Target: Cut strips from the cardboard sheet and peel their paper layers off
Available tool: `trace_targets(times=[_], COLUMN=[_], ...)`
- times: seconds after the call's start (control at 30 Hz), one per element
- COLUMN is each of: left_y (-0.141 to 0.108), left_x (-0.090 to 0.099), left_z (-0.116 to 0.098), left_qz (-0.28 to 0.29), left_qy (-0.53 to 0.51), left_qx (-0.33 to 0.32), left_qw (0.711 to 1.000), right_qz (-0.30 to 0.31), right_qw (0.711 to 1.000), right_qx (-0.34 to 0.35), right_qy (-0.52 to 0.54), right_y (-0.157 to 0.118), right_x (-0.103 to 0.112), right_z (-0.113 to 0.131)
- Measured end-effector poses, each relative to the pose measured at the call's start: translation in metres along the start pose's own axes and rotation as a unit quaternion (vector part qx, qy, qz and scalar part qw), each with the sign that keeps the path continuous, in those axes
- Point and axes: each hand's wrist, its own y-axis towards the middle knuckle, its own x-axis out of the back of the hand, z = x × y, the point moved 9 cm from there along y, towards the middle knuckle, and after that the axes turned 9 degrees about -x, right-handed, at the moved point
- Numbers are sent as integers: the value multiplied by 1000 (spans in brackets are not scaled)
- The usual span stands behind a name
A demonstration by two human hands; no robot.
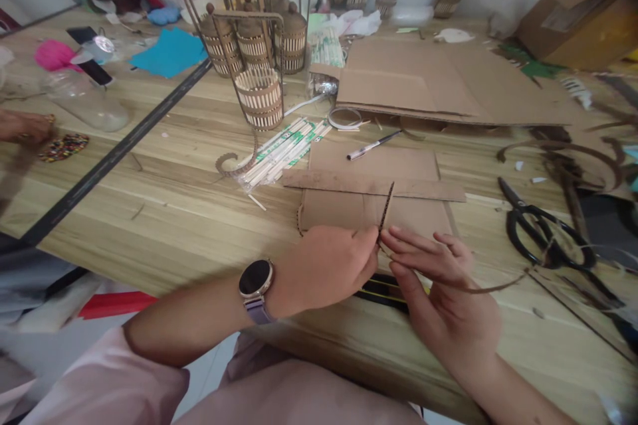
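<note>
My left hand [323, 269], with a watch on its wrist, is closed on a narrow brown cardboard strip [386, 204] whose ridged edge points up and away from me. Beside it my right hand [443, 292] has its fingertips against the strip's lower end, and a thin brown band [486, 290] runs between its fingers and curves off to the right. Beyond both hands lie flat cardboard pieces [331, 209], with a long cardboard strip [373, 184] across them. A pen [373, 145] rests just past that strip.
Black scissors [543, 229] lie at the right. Wrapped sticks [284, 149] and small lantern-like baskets [259, 96] stand further off, with a large cardboard sheet [428, 80] behind. Another person's hand [27, 126] is at the far left, near a beaded piece [64, 147].
</note>
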Motion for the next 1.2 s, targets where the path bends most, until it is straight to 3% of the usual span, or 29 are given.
trace_targets(times=[0.53, 1.2], left_y=[1, 3], left_x=[9, 7], left_z=[0, 5], left_qz=[8, 8], left_qy=[-10, 7], left_qx=[0, 16], left_qw=[1000, 1000], right_qz=[12, -2], right_qw=[997, 999], right_qx=[-47, -36], right_qy=[59, 36], right_y=[4, 1], right_x=[4, 0], right_z=[-6, -9])
